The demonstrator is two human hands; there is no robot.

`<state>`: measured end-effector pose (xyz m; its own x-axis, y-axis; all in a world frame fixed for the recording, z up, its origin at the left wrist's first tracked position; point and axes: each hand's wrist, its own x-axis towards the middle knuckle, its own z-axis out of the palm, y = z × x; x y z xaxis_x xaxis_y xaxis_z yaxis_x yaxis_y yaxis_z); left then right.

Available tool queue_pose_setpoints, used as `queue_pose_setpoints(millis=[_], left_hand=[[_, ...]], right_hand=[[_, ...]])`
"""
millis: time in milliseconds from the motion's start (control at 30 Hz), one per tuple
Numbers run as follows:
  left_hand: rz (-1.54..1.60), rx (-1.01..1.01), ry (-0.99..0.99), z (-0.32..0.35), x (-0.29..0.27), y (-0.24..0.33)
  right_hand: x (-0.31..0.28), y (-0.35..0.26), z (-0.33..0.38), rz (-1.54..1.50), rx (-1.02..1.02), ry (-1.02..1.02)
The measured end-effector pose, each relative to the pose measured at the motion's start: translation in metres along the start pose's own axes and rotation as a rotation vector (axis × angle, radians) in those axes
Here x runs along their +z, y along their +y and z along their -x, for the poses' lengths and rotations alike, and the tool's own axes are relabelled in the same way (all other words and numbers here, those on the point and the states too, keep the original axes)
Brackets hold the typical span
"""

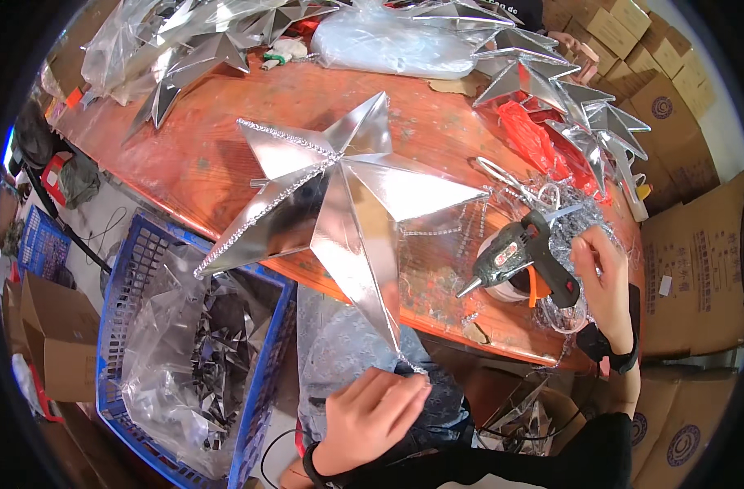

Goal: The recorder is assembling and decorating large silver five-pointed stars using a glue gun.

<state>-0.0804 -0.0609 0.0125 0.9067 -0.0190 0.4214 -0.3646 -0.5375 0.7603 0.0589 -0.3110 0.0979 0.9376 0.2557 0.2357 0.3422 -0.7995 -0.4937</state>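
A large shiny silver star [343,236] lies face up on the orange-red table, its lower point reaching past the near edge. Sparkly silver trim [262,200] runs along ridges of its two left points. Under the lower tip, my left hand [370,420] is closed, pinching a short piece of silver trim [410,363] that touches the tip. My right hand [604,273], fingers curled, is just right of a black glue gun [515,254]; what it holds, if anything, is hidden. The glue gun rests on a round roll [502,287], nozzle toward the lower left.
Tangled silver trim [604,220] and a red plastic bag [535,143] lie at the right. More silver stars [535,81] and a clear plastic bundle [392,41] fill the far side. A blue crate [111,326] stands lower left; cardboard boxes [698,269] line the right.
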Motion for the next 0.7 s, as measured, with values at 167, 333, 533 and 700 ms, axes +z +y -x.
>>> queue_pose_setpoints(millis=[167, 333, 533, 700], left_hand=[[-0.055, -0.224, -0.114, 0.008, -0.01, -0.018], [-0.176, -0.344, -0.1, 0.018, -0.024, -0.046], [-0.353, -0.471, -0.053, 0.026, -0.035, -0.069], [0.188, -0.328, 0.094, 0.007, -0.023, -0.039]], right_hand=[[-0.001, -0.003, 0.001, -0.073, -0.055, -0.045], [0.002, 0.0, 0.002, -0.121, -0.072, -0.042], [-0.01, 0.001, 0.007, 0.045, -0.115, -0.051], [-0.016, 0.005, 0.001, 0.074, -0.202, -0.073]])
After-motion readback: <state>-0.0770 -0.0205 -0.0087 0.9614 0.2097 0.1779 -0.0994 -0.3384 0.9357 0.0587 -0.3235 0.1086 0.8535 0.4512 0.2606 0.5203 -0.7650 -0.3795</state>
